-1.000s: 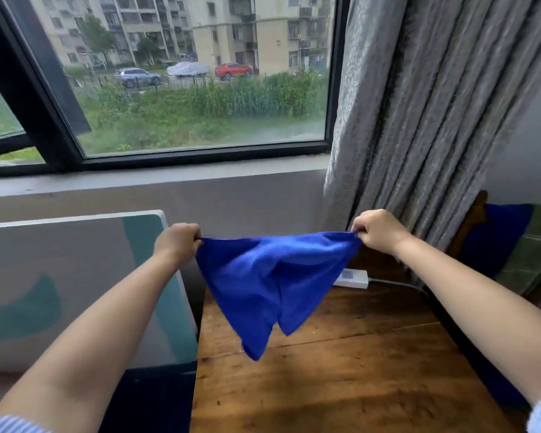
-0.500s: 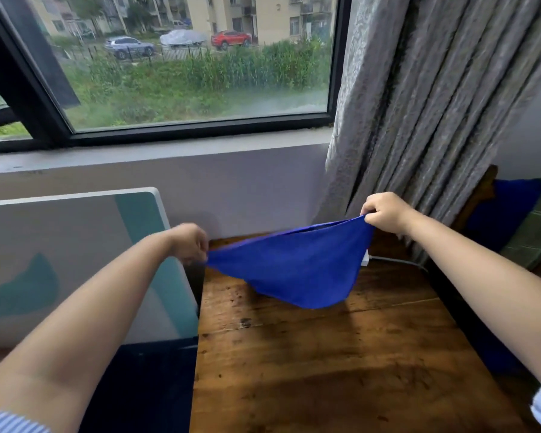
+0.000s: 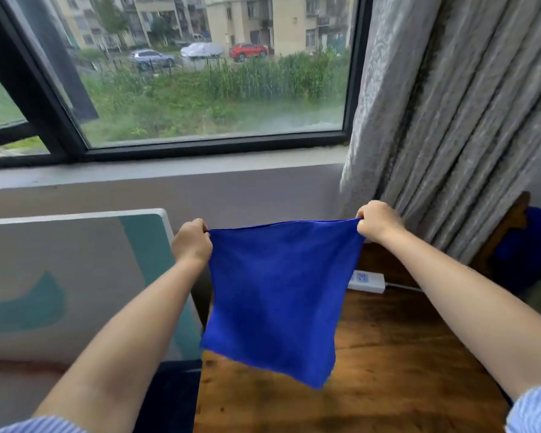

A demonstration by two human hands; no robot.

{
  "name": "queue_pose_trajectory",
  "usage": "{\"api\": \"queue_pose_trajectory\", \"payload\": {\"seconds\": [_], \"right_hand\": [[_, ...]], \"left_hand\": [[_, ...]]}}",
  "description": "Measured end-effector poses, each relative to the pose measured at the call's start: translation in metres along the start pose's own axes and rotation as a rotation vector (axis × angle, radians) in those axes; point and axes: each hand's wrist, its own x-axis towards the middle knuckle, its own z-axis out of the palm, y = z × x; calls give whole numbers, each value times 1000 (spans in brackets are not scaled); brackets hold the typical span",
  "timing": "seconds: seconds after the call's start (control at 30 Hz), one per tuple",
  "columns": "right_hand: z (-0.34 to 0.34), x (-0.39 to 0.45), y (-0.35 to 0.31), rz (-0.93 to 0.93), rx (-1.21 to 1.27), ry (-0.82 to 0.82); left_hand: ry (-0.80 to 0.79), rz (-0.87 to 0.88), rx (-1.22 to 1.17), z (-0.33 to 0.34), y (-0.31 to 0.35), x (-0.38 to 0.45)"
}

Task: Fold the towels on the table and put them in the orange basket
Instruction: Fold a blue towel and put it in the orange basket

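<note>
A square blue microfibre towel [image 3: 275,295] is held up in the air above the far left part of the dark brown wooden worktop [image 3: 388,370]. Its top edge is stretched taut and level between both hands. The left hand [image 3: 191,245] is closed in a tight grip on the corner at 9 o'clock, and the right hand [image 3: 377,221] is closed in the same grip on the corner at 3 o'clock. The cloth hangs flat and smooth, with its lower corners free above the wood. A white plastic power strip [image 3: 366,281] lies on the worktop at 3 o'clock of the towel, partly hidden behind it. Pleated grey curtains [image 3: 450,120] hang behind the right hand.
</note>
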Motion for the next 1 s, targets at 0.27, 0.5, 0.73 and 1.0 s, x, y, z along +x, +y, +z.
{"api": "queue_pose_trajectory", "payload": {"seconds": [0.27,0.5,0.73,1.0], "right_hand": [[-5,8,-17,-99,205,407],[49,-57,27,-126,54,142],[132,-152,76,-131,-206,-381],[181,-215,97,-142,-370,-1090]], "left_hand": [[320,159,-79,-32,-11,10],[-160,340,37,-8,-66,-38],[-790,284,181,58,-114,-138],[-1316,332,550,92,-126,-214]]}}
